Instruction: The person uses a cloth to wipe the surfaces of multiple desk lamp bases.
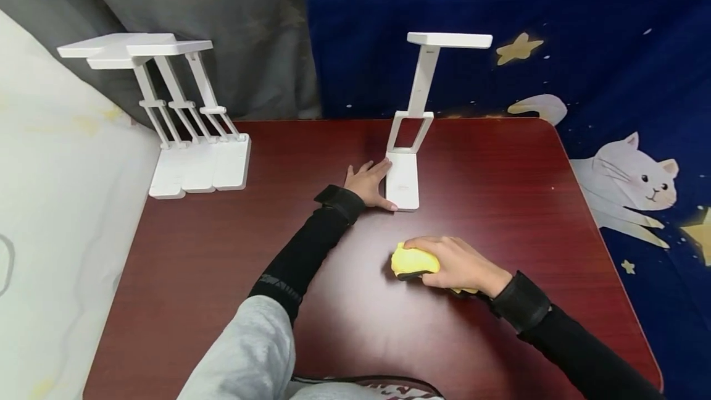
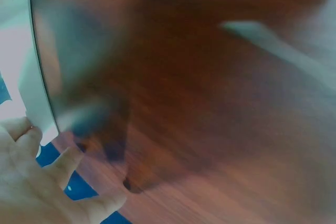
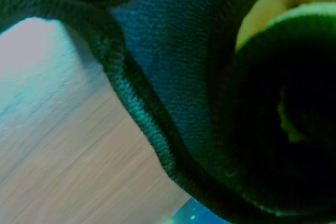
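Fingers spread, the left hand (image 1: 369, 186) touches a white lamp (image 1: 423, 82) at its base (image 1: 402, 185). The right hand (image 1: 458, 262) grips a yellow object (image 1: 413, 260).

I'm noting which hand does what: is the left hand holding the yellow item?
No: the right hand grips the yellow item, while the left hand touches the base of the white lamp standing apart.

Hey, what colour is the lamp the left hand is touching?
The lamp is white; the head view shows it best.
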`<state>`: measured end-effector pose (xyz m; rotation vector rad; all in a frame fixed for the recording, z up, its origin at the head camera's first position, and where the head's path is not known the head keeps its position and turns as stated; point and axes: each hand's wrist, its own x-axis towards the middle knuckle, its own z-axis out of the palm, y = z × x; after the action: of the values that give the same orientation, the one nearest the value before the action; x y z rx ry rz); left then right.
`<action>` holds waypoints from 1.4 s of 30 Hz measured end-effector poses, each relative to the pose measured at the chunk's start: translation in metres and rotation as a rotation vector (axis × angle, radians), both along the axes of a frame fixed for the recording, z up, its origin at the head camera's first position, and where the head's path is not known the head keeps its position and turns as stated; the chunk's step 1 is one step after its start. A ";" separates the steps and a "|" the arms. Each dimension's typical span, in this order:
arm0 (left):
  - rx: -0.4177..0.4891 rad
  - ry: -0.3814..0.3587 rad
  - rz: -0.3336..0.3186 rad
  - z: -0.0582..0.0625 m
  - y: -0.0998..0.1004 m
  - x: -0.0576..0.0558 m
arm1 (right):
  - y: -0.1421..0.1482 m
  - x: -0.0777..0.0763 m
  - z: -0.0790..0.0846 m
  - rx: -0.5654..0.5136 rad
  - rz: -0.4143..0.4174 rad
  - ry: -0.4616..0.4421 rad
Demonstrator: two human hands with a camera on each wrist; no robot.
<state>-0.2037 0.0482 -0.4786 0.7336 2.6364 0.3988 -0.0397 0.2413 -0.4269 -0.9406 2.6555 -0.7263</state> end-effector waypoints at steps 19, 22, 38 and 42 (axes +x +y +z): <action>-0.062 -0.012 0.020 0.009 0.068 -0.017 | 0.024 0.020 0.009 0.020 -0.108 -0.004; -0.018 0.011 -0.015 -0.002 0.064 -0.018 | 0.023 0.020 0.009 0.019 -0.112 0.012; 0.044 0.332 0.166 0.002 -0.193 -0.033 | 0.003 0.015 0.004 -0.042 -0.047 0.041; -0.015 0.298 0.248 0.003 -0.232 -0.018 | -0.003 0.014 0.001 -0.051 -0.025 0.043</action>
<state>-0.2215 -0.1838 -0.4755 0.4926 3.0227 0.3595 -0.0258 0.2387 -0.4257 -0.9475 2.7025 -0.7920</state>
